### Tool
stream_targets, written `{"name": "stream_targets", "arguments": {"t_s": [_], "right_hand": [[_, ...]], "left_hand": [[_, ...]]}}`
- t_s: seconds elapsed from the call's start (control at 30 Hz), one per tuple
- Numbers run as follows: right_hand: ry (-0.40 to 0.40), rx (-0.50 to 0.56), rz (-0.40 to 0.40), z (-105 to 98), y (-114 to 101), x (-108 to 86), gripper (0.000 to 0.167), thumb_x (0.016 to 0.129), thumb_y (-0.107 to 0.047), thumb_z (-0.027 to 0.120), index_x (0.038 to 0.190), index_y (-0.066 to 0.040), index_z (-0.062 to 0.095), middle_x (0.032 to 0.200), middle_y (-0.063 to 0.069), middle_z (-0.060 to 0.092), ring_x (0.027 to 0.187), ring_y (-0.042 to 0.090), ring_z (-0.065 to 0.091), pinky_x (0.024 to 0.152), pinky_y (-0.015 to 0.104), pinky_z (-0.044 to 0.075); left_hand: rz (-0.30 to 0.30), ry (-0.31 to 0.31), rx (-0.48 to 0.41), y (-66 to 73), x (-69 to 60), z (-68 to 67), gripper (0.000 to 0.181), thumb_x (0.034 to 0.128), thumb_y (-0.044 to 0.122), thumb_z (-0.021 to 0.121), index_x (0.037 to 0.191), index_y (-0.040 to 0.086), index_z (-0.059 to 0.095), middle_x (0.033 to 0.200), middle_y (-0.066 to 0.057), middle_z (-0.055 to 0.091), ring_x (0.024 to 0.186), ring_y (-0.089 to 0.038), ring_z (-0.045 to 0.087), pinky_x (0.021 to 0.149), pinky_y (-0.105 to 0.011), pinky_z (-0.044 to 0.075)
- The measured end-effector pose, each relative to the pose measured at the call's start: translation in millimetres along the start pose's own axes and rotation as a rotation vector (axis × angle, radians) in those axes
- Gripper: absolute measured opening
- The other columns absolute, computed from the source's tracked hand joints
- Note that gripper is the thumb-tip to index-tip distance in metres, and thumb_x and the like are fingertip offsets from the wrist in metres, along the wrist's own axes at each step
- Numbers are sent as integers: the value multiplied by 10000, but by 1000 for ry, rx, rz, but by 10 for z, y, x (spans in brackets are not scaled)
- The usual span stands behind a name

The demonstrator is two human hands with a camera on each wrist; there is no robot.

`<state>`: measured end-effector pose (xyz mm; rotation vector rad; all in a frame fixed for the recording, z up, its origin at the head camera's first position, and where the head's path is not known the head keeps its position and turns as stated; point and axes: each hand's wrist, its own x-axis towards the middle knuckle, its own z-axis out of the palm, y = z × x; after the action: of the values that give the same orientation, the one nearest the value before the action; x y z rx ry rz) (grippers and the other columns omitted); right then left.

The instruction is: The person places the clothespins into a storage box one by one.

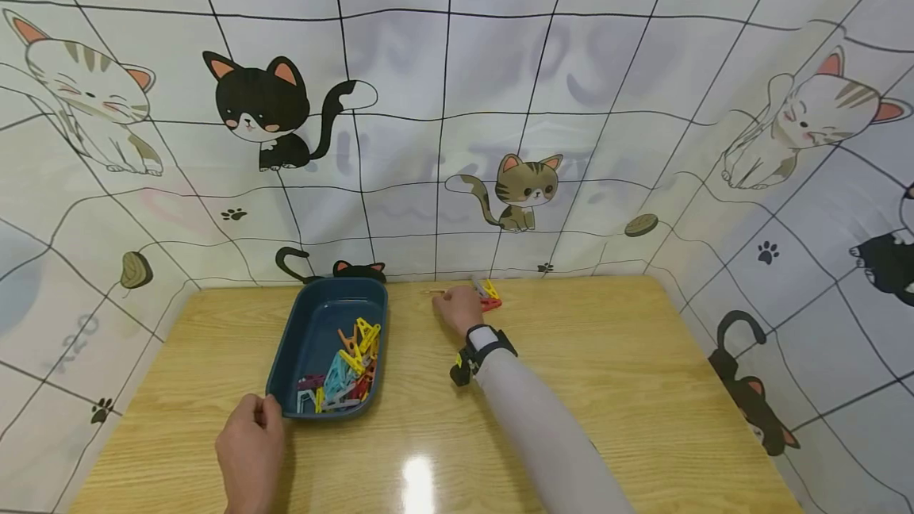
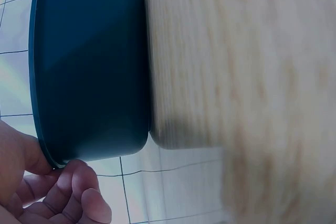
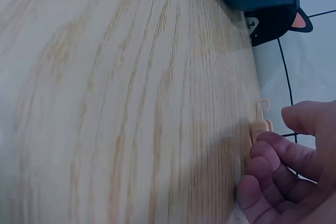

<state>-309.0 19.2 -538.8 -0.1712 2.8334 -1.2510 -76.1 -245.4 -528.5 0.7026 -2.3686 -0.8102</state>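
Observation:
My left hand (image 1: 250, 446) pinches the near-left corner of a dark blue plastic tray (image 1: 286, 347); the left wrist view shows thumb and fingers at the tray's rim (image 2: 35, 103). Inside the tray lie several plastic clothespins (image 1: 350, 367) in yellow, light blue, orange, red, purple and grey. At the table's far edge, my right hand (image 1: 458, 309) touches a peach-coloured clothespin (image 3: 260, 125) with a small hook. Its fingers are bent beside the clothespin, and the thumb stands apart from them. Just right of that hand lie a red clothespin (image 1: 491, 304) and a yellow clothespin (image 1: 490, 289), with a grey one alongside.
The wooden table (image 1: 585, 371) backs onto a white cloth wall (image 1: 400, 149) with grid lines and cartoon cats. Similar cloth stands at the left and right sides. A black strap with a small device (image 1: 464, 367) sits on the right wrist.

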Motion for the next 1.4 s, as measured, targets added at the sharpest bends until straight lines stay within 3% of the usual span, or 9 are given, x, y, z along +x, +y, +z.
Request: {"name": "stream_targets", "arguments": {"t_s": [0.2,0.47,0.77,0.97,1.17,1.4], "right_hand": [[-3,-45,82,35,-38,45,560,985,-225,672,503,-125,406,507,-52,253,467,104,247,461,259,188],[32,-113,121,90,-46,100,553,967,-267,686,509,-126,408,520,-42,282,487,130,302,466,283,224],[41,-167,153,86,-65,114,452,941,-197,682,559,-104,458,581,-6,353,554,170,376,507,302,268],[33,-122,180,83,-55,103,465,940,-179,708,562,-110,447,561,-18,349,522,155,385,481,288,273],[35,-92,178,93,-30,94,464,943,-160,706,559,-104,451,550,-19,340,491,150,373,472,284,266],[38,-96,119,74,-14,48,502,942,-147,695,516,-124,429,501,-46,302,455,123,323,456,264,235]], "left_hand": [[2,-1,-9,-5,1,-2,246,973,49,574,729,22,591,631,-80,577,548,-183,482,501,-303,346],[-3,-3,-4,-7,4,-1,239,971,48,576,735,17,596,636,-86,588,552,-189,495,503,-303,353],[-2,-7,-2,20,-1,-18,244,970,51,574,728,19,588,636,-84,580,559,-196,490,516,-310,352],[-2,-7,1,16,0,-18,246,971,51,574,727,19,588,641,-85,583,562,-196,494,518,-309,353],[11,6,1,11,-4,-11,247,967,42,578,721,20,581,637,-83,572,558,-193,483,510,-303,343],[4,3,3,21,0,-14,242,967,48,580,727,18,589,645,-88,579,567,-203,494,517,-307,349]]}}
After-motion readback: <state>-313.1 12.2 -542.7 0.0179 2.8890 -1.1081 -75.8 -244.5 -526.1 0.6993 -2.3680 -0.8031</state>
